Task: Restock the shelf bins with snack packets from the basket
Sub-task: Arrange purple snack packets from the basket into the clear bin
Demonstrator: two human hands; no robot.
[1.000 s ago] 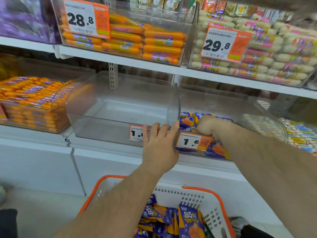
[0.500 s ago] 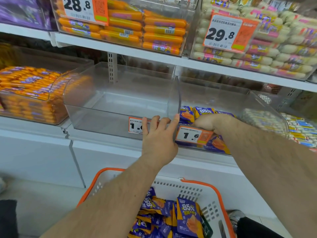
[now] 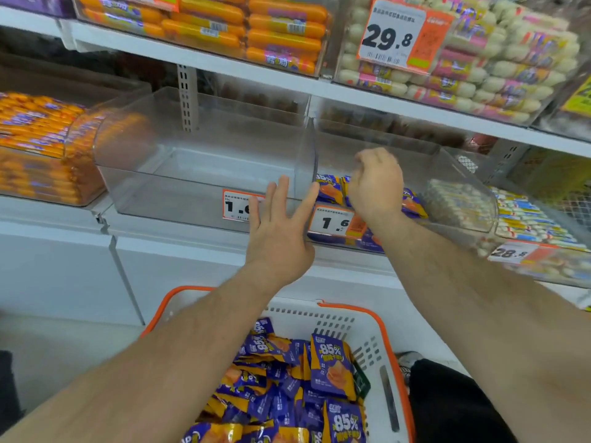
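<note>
White perforated plastic forms the basket [image 3: 377, 343], rimmed in orange, at 6 o'clock; it holds a loose heap of glossy purple-and-orange packets [image 3: 332, 366], flat pouches printed "85%". Above it, toward 12 o'clock, the left hand [image 3: 279, 233] is spread, fingers straight and apart, against the front of a clear bin [image 3: 192, 174], partly covering a "1.6" tag [image 3: 238, 204]. At 1 o'clock the right hand [image 3: 375, 183] hangs with fingers curled downward over the right bin [image 3: 460, 174], just above more packets lying inside; whether it holds one cannot be told. Both bins are transparent, rigid and smooth-walled, sharing a divider. They sit on a white shelf [image 3: 192, 247]. Farther up, at 11 o'clock, orange sausages [image 3: 281, 30] are stacked in rows; at 1 o'clock, pale lumpy rolls [image 3: 499, 81].
</note>
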